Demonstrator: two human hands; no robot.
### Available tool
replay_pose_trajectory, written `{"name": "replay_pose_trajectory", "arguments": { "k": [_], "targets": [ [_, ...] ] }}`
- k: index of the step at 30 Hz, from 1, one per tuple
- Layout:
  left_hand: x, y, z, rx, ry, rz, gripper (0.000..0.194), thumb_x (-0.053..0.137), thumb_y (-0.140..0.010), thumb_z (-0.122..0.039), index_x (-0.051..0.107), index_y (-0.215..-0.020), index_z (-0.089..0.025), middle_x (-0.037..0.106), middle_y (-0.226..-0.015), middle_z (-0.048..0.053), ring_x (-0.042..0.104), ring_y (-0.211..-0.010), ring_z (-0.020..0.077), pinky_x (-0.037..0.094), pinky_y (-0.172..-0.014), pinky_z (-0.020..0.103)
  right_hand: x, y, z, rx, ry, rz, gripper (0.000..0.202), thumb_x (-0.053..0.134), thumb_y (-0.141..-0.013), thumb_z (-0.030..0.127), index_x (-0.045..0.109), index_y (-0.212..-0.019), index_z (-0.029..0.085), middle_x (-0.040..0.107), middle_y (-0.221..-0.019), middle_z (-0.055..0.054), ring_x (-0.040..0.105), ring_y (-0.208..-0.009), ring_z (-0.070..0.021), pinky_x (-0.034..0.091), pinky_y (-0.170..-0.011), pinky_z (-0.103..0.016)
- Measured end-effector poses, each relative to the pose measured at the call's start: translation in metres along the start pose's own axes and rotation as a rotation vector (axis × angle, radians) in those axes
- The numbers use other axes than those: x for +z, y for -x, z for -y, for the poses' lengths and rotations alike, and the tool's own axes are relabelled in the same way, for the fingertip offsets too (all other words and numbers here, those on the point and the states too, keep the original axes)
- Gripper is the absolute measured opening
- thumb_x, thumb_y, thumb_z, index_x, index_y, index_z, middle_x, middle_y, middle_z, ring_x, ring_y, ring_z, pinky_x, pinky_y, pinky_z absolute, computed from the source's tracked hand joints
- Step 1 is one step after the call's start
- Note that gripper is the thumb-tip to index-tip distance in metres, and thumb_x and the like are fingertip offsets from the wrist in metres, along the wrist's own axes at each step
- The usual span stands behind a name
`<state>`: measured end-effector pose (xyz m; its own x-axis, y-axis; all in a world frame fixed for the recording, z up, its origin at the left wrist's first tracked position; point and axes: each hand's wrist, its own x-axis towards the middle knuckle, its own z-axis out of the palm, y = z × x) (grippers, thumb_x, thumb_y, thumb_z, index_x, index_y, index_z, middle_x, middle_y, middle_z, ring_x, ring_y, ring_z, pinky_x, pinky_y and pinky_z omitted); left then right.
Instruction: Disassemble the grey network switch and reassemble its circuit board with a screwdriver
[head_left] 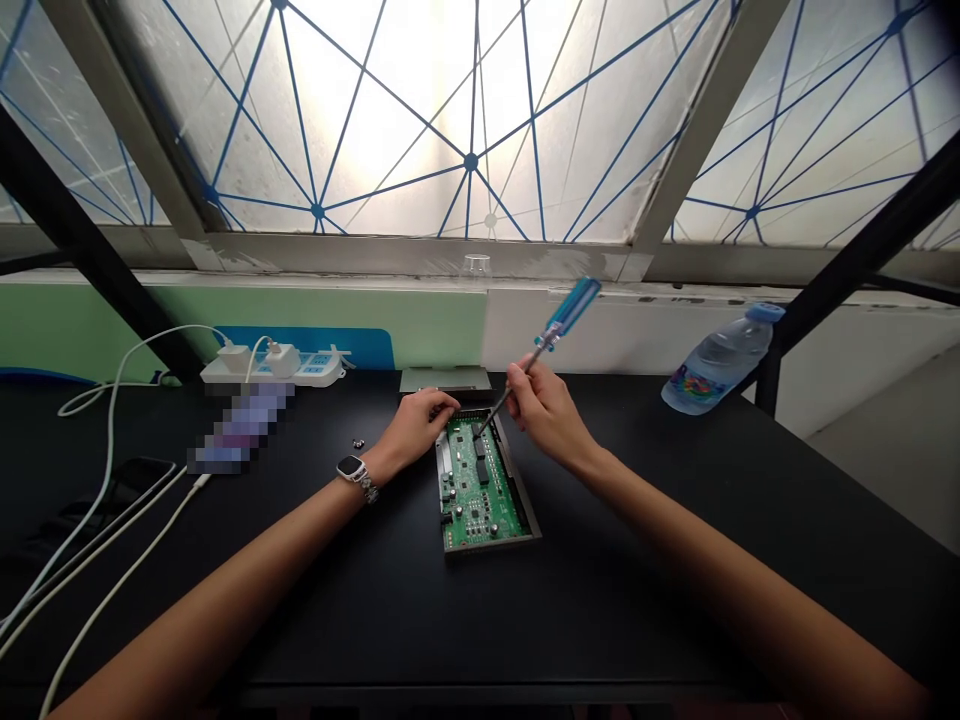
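A green circuit board lies in a shallow dark metal housing on the table in front of me. My right hand grips a screwdriver by its metal shaft. The clear blue handle points up and to the right, while the tip reaches down over the upper part of the board. At the housing's upper left corner is my left hand, its fingers bent and pressed together; whether something small is between them cannot be made out. A few small screws lie left of that hand.
Behind the housing rests a grey metal cover. To the left are a white power strip, a blurred-out phone and several cables. A water bottle leans at the right by a black frame leg. The window wall borders the table's back.
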<state>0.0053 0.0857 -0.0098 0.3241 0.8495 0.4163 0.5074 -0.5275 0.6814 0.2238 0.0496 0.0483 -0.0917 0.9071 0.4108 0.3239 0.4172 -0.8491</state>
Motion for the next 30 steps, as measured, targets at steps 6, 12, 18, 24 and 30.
{"name": "replay_pose_trajectory", "arguments": {
  "k": [6,12,18,24,30],
  "targets": [
    [-0.001,0.008,-0.007,0.0,0.17,-0.022,0.027,0.053,-0.099,-0.026,0.074,-0.114,-0.018,0.078,-0.117,0.009,0.071,-0.111,0.0235,0.054,-0.098,0.034,0.021,-0.052,0.026,-0.114,0.312,0.269,0.021,0.049,-0.102,0.028,0.051,-0.082,0.021,0.062,-0.064,0.001,0.055,-0.058,-0.0149,0.038,-0.061,-0.029],
    [-0.009,0.01,-0.01,-0.045,0.315,-0.052,0.028,0.062,-0.097,-0.036,0.074,-0.112,-0.016,0.08,-0.109,0.011,0.074,-0.107,0.026,0.056,-0.097,0.037,0.034,-0.064,0.028,-0.138,0.385,0.385,0.018,0.048,-0.102,0.023,0.052,-0.085,0.02,0.066,-0.069,-0.002,0.06,-0.064,-0.0171,0.039,-0.063,-0.029],
    [-0.005,0.008,-0.006,-0.076,0.31,-0.049,0.024,0.069,-0.091,-0.038,0.077,-0.102,-0.017,0.081,-0.105,0.01,0.076,-0.1,0.0268,0.058,-0.093,0.038,0.038,-0.058,0.023,-0.182,0.496,0.397,0.018,0.045,-0.104,0.028,0.053,-0.089,0.022,0.062,-0.07,-0.003,0.056,-0.064,-0.0187,0.038,-0.064,-0.03],
    [-0.004,0.009,-0.004,-0.085,0.275,-0.067,0.023,0.069,-0.091,-0.037,0.077,-0.101,-0.018,0.081,-0.105,0.01,0.076,-0.099,0.026,0.058,-0.091,0.037,0.041,-0.059,0.017,-0.217,0.518,0.398,0.019,0.043,-0.105,0.03,0.054,-0.093,0.021,0.06,-0.071,-0.002,0.053,-0.064,-0.018,0.036,-0.064,-0.029],
    [-0.004,0.01,-0.005,-0.078,0.221,-0.091,0.019,0.067,-0.092,-0.034,0.076,-0.098,-0.018,0.081,-0.101,0.009,0.075,-0.092,0.0245,0.058,-0.084,0.035,0.04,-0.057,0.021,-0.241,0.518,0.43,0.018,0.041,-0.105,0.029,0.053,-0.094,0.021,0.063,-0.074,-0.004,0.055,-0.065,-0.0185,0.035,-0.062,-0.03]
  ]
}}
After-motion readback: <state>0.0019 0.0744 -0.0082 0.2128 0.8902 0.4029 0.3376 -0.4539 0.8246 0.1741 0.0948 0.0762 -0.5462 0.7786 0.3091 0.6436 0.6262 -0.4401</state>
